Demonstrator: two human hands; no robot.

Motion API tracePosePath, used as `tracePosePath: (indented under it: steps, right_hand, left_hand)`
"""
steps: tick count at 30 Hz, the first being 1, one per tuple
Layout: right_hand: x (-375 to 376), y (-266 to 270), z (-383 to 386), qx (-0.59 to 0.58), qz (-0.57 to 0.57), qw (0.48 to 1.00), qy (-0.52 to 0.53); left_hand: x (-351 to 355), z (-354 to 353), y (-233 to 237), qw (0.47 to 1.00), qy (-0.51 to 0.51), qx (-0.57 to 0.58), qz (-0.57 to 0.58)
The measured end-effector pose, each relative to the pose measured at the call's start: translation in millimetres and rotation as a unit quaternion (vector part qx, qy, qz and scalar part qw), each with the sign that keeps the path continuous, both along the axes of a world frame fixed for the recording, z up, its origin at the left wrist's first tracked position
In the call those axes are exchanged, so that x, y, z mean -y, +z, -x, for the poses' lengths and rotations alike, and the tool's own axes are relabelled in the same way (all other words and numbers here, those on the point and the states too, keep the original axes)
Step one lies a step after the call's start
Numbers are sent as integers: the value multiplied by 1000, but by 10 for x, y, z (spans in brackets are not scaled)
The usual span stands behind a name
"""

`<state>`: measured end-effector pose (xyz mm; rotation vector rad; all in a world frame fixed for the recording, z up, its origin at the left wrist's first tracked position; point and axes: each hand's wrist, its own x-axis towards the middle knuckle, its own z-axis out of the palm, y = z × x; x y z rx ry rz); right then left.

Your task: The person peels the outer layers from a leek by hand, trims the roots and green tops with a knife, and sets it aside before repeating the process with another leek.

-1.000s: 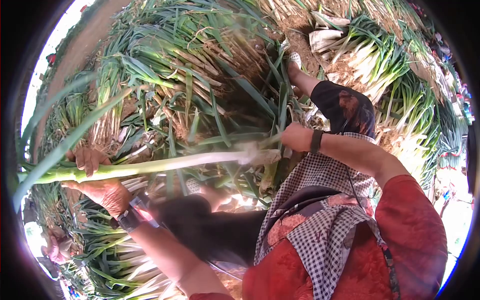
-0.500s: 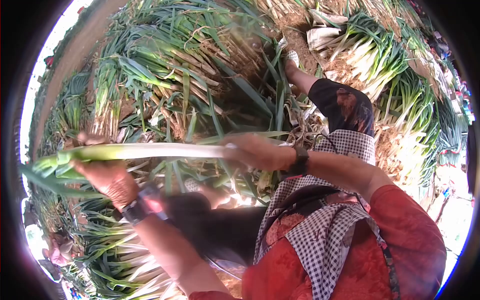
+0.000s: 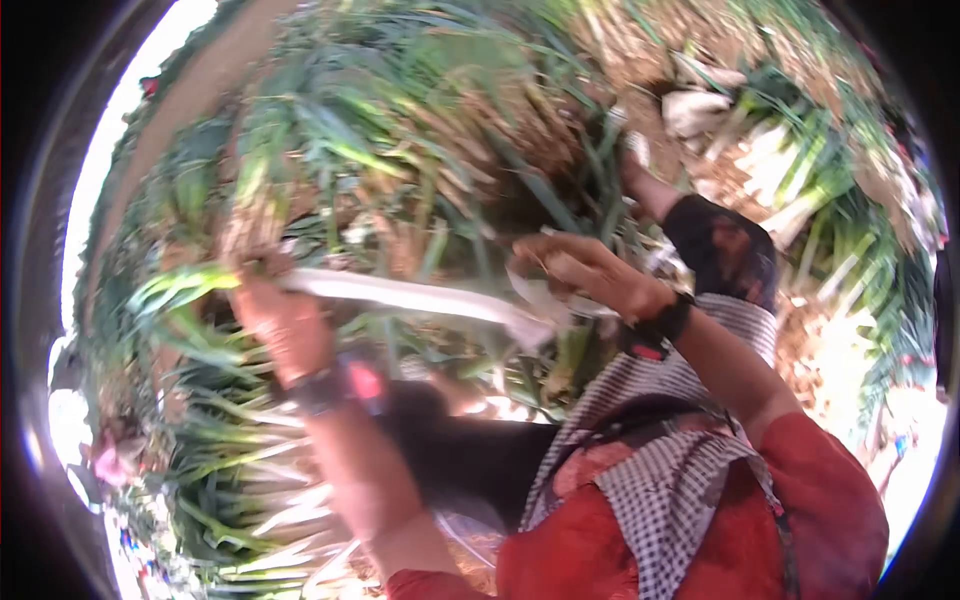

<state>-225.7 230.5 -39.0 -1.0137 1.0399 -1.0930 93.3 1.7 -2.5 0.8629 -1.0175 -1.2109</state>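
My left hand is closed around a large green onion, near where its white stalk meets the green leaves. The stalk lies almost level, its root end pointing right and blurred by motion. Apart from the stalk and above its root end, my right hand has its fingers curled together. A thin whitish strip of peeled skin hangs from those fingers, smeared by motion.
Unpeeled green onions with dirty roots lie heaped in front. Clean white-stalked ones are laid in rows at the lower left, and more lie at the right. My foot rests on the soil beyond the heap.
My right hand has come off the root end and moved up and right. The left hand has shifted right with the green onion, which now slopes down toward its root end.
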Motion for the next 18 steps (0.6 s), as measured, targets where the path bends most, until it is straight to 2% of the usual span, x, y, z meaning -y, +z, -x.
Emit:
tracePosePath:
  steps: [2, 3, 4, 5, 6, 7, 8, 9, 11, 13, 14, 15, 16, 17, 18]
  right_hand:
    - [70, -80, -287, 41, 70, 995, 66]
    - [84, -9, -443, -57, 102, 987, 108]
    - [39, 74, -594, -180, 100, 974, 99]
    - [-26, 79, -709, -239, 69, 966, 78]
    - [-92, -184, -789, -262, 128, 956, 43]
    - [-174, -88, -775, -266, 154, 949, 65]
    - [-288, -40, -713, -329, 182, 923, 84]
    - [-436, -50, -633, -317, 169, 929, 92]
    - [-747, 31, -315, -382, 176, 890, 174]
    - [-1097, -49, 132, -413, 117, 847, 314]
    - [-1300, -312, 495, -316, 96, 906, 266]
    - [-1429, -509, 724, -212, 70, 952, 210]
    - [-1348, -260, 664, -380, 75, 901, 194]
    - [-1243, 40, 645, -538, 79, 822, 170]
    - [-1115, 282, 600, -678, 79, 717, 140]
  left_hand:
    - [-47, 137, 2, 996, 78, 34, 7]
    - [5, 212, -107, 996, 66, -59, 22]
    - [-4, 326, -69, 998, 59, -23, 30]
    - [-51, 472, 112, 993, 62, -86, -50]
    - [-100, 582, 244, 987, 99, -67, -111]
    - [-54, 572, 188, 986, 100, -62, -115]
    - [-1, 540, 95, 986, 100, -56, -121]
    - [25, 509, 93, 987, 97, -40, -118]
    - [84, 449, 125, 989, 96, -13, -110]
    - [246, 193, 169, 991, 91, 29, -92]
    - [259, 83, 178, 991, 89, 51, -87]
    - [162, 78, 274, 995, 61, -4, -81]
    - [86, 106, 312, 995, 43, -49, -70]
    - [-8, 166, 326, 994, 24, -95, -57]
    - [-125, 237, 345, 989, 4, -140, -45]
